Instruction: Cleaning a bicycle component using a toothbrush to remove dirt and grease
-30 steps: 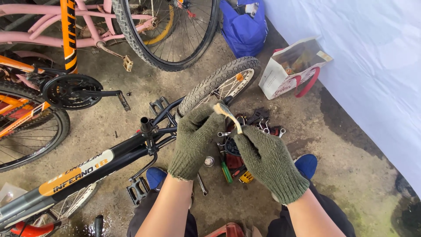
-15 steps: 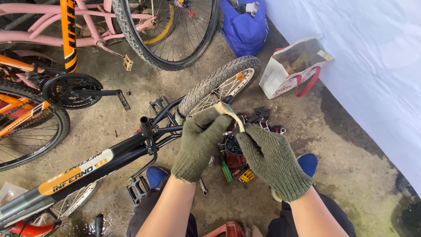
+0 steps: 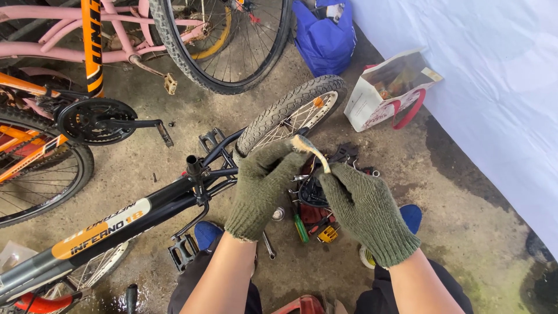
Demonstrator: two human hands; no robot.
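Both my hands wear green knit gloves and meet in front of me over a pile of tools. My left hand (image 3: 264, 186) pinches the upper, frayed end of a thin cream stick (image 3: 313, 154). My right hand (image 3: 363, 209) grips the stick's lower end with its fingertips. Directly under my hands lie the tools (image 3: 314, 218), among them a green-handled screwdriver and red and yellow pieces. A small black bicycle (image 3: 116, 224) with an orange and white label lies on the concrete to my left, its spoked wheel (image 3: 290, 110) just beyond my hands.
A pink bicycle (image 3: 116, 35) and an orange one (image 3: 35, 145) stand at the left and back. A blue bag (image 3: 325, 35) and a white paper bag with red handles (image 3: 386, 93) sit by the white sheet (image 3: 494, 87) on the right. My blue shoes flank the tools.
My left hand's fingers have slid slightly up over the stick's frayed end. Nothing else has moved.
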